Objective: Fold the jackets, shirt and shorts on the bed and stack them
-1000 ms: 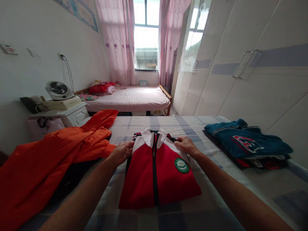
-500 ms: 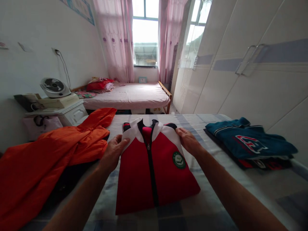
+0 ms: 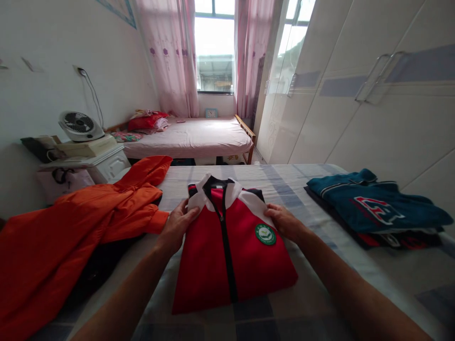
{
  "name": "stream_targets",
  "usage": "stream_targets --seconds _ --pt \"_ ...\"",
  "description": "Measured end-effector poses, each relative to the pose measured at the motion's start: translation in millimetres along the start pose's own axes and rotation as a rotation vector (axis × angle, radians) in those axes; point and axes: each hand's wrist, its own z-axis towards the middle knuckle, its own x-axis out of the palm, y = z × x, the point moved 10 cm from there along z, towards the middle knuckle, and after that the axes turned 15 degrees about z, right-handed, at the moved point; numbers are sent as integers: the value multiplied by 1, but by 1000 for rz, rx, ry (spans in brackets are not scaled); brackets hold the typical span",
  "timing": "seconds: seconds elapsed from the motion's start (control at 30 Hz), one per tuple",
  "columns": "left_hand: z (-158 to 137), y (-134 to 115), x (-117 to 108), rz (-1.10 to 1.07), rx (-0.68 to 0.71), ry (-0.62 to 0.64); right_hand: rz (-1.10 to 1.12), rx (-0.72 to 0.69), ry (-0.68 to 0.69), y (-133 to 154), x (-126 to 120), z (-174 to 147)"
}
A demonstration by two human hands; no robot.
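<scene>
Head view: both hands, left (image 3: pixel 177 226), right (image 3: pixel 286 223), flat, gripping folded red jacket (image 3: pixel 227 251) shoulders.

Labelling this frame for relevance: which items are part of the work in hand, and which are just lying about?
In hand:
- folded red jacket, flat on the bed
- left hand on its left shoulder
- right hand on its right shoulder

Lying about:
- orange jacket, spread out at left
- folded blue top on a stack at right
- fan

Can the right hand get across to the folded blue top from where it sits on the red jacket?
Probably yes: the right hand rests on the red jacket, and only bare bedsheet lies between it and the blue top.
</scene>
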Motion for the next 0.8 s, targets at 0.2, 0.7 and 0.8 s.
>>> stream_targets --seconds 0.2,0.7,0.8 --pt "10 32 -16 -23 -125 -90 -170 -78 -70 15 -7 14" --pt "12 33 -24 93 -49 -115 -595 -488 -292 29 -14 23" --pt "10 28 -27 196 4 -140 -669 -641 -302 40 -7 14"
